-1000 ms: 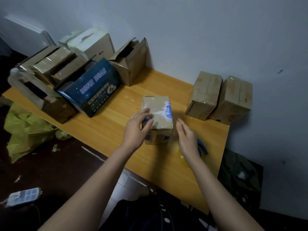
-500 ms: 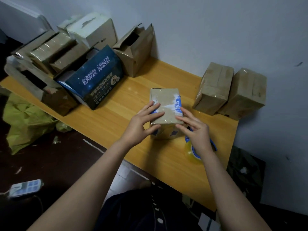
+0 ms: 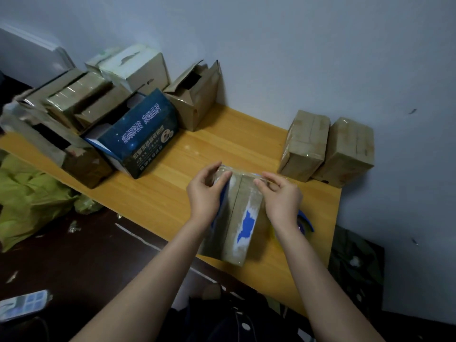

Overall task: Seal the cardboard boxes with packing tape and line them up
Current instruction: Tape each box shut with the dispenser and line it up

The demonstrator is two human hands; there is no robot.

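A small brown cardboard box with torn blue patches is tipped toward me at the near edge of the wooden table. My left hand grips its far left corner, thumb on top. My right hand holds the far right corner, fingers curled over the edge. A tape roll in a blue dispenser lies right behind my right wrist, mostly hidden. Two taped brown boxes stand side by side against the wall at the right.
At the table's left end lies a pile of cardboard boxes: a dark blue printed carton, an open brown box, a pale box and others. A yellow-green bag and a power strip lie on the dark floor.
The small box has been tipped over toward me, so its seamed face now points up. Both hands moved from its top to its far corners. The view shifted slightly.
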